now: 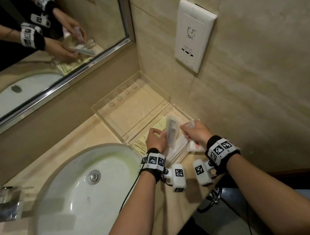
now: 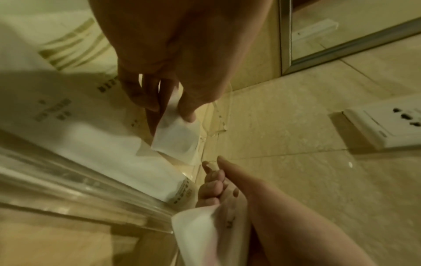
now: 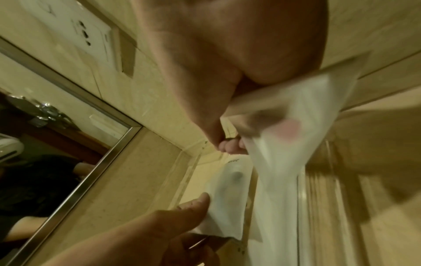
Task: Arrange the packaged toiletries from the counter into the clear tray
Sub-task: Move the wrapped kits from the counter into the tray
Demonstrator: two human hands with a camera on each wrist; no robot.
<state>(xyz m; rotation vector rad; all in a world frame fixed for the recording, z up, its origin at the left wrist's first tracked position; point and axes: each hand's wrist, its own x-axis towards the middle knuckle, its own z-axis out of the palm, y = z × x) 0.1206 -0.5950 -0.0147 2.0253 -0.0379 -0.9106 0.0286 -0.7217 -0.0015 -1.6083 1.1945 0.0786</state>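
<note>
Over the near end of the tray (image 1: pixel 109 112), left hand (image 1: pixel 154 139) pinches a packet (image 1: pixel 171 133) upright and right hand (image 1: pixel 196 132) grips a crumpled sachet (image 1: pixel 193 146); both look light, floppy, probably slick, so grab the edges.

A left hand (image 2: pixel 173 59) pinches a small white packet (image 2: pixel 176 138) above the clear tray (image 2: pixel 75 187), where white sachets (image 2: pixel 95 144) lie. Below, a right hand (image 2: pixel 227 187) grips another white packet (image 2: pixel 196 232). A wall socket (image 2: pixel 387 126) and mirror (image 2: pixel 355 27) stand behind.
</note>
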